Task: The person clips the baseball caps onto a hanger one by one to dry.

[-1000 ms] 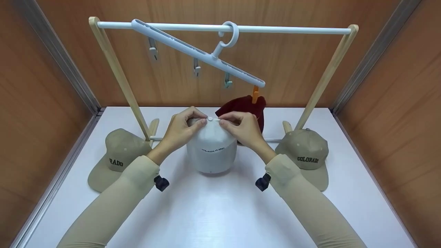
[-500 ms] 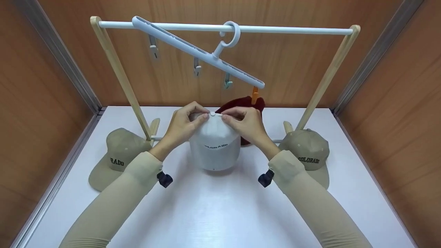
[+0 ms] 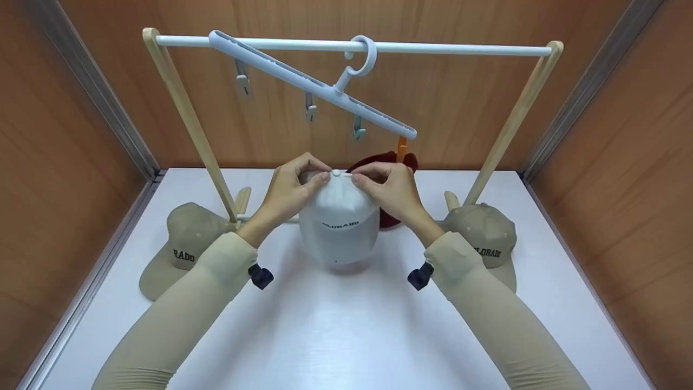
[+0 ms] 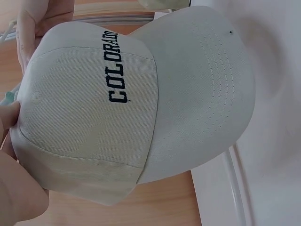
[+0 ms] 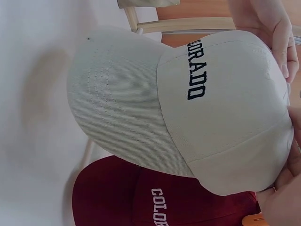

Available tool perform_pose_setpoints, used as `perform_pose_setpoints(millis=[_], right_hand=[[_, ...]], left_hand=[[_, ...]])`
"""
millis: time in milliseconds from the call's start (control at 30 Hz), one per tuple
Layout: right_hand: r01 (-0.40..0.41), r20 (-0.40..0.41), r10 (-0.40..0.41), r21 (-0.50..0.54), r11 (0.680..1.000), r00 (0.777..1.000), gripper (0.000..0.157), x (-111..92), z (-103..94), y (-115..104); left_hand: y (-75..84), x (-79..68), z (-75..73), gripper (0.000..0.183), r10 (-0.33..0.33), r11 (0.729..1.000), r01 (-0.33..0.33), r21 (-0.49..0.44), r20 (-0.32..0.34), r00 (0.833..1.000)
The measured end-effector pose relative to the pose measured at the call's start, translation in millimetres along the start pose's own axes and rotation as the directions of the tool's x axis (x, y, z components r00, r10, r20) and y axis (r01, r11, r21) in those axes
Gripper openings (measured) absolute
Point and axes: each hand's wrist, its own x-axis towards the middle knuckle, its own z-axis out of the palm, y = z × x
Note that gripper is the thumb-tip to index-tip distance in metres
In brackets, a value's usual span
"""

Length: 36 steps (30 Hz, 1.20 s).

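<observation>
A white cap (image 3: 341, 216) with dark COLORADO lettering hangs brim down between both hands, close above the table. My left hand (image 3: 292, 184) pinches its crown left of the top button, thumb against forefinger. On the other side of the button, my right hand (image 3: 391, 189) pinches the crown the same way. The left wrist view has the white cap's brim (image 4: 202, 94) pointing down toward the table. Behind it, a dark red cap (image 5: 113, 193) hangs from an orange clip (image 3: 401, 149) at the hanger's low end, partly hidden by the right hand and the white cap.
A pale blue hanger (image 3: 314, 85) hangs tilted from the white rod (image 3: 460, 49) of a wooden-legged rack. Several clips hang along it, including a grey clip (image 3: 310, 108) and a greenish clip (image 3: 358, 130). Khaki caps lie at left (image 3: 189, 238) and right (image 3: 484, 233).
Both hands have lifted the white cap slightly, away from the person and a little to the right. It now overlaps more of the red cap. The hanger stays almost still.
</observation>
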Motion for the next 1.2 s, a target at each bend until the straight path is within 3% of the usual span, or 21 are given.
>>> perform_pose_setpoints(millis=[533,1200], right_hand=[[-0.012,-0.045,0.012,-0.001,1.0,0.999,0.022,6.0,-6.7,-5.0],[-0.025,-0.06,0.026,0.03,0.999,0.998,0.019,16.5,-10.7,-7.0]], left_hand=[[4.6,15.0,2.5,0.011,0.025,1.0,-0.025,0.001,-0.032,0.999],[6.0,29.6,7.2,0.012,-0.034,0.999,0.034,-0.036,0.017,0.999]])
